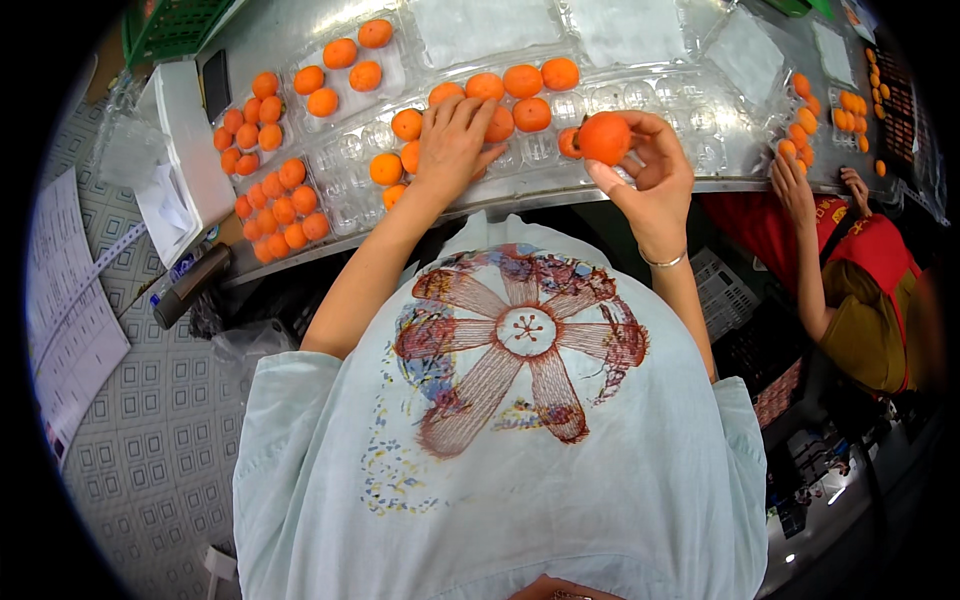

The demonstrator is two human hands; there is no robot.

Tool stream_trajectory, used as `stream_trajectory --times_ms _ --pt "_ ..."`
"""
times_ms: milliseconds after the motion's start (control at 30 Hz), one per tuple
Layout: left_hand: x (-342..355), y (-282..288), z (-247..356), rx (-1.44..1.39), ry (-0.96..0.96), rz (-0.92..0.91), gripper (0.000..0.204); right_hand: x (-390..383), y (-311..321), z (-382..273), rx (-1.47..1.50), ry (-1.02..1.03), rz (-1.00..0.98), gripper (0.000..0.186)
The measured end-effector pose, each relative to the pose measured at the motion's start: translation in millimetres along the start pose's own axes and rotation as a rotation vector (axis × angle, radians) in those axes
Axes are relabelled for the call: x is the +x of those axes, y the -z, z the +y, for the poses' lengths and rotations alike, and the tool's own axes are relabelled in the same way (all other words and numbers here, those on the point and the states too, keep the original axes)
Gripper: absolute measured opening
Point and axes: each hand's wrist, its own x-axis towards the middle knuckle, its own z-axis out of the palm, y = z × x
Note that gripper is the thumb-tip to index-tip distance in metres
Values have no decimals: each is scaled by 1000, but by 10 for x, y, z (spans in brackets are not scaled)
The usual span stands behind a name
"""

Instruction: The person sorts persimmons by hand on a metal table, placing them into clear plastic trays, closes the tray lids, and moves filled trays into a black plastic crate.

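Note:
My right hand (655, 175) is closed on a smooth, round orange persimmon (606, 138), pinched between thumb and fingers above the near edge of the clear plastic tray (640, 95). Just behind it, partly covered, shows another persimmon (569, 143). My left hand (452, 145) reaches over the tray to its left. Its fingers curl around a persimmon (499, 124) that sits in the tray, with the thumb on the near side. More persimmons fill cups around that hand, such as the one at the back (521, 80). The left fingertips are partly hidden among the fruit.
Smaller clear trays with persimmons (285, 210) stand at the left. White pads (485, 30) lie in trays at the back of the metal table (740, 170). A white box (190, 150) and green crate (165, 35) are far left. A co-worker's hand (793, 190) touches fruit at right.

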Motion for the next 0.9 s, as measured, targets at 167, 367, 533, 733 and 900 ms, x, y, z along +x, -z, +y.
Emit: stream_trajectory --times_ms 167,367,533,733,900 --pt "83 428 163 -434 64 15 71 -48 28 -25 799 -345 -341 49" --pt "228 1101 546 -916 76 -79 77 -85 -148 78 1039 -436 -506 61" --pt "219 1117 664 -1003 105 -48 70 -135 -344 114 1176 -494 -588 59" --pt "156 1115 699 -1266 340 26 54 -149 -542 17 1125 -586 -482 58" --pt "163 1081 497 -941 259 -80 51 -150 -283 254 559 -561 -319 43"
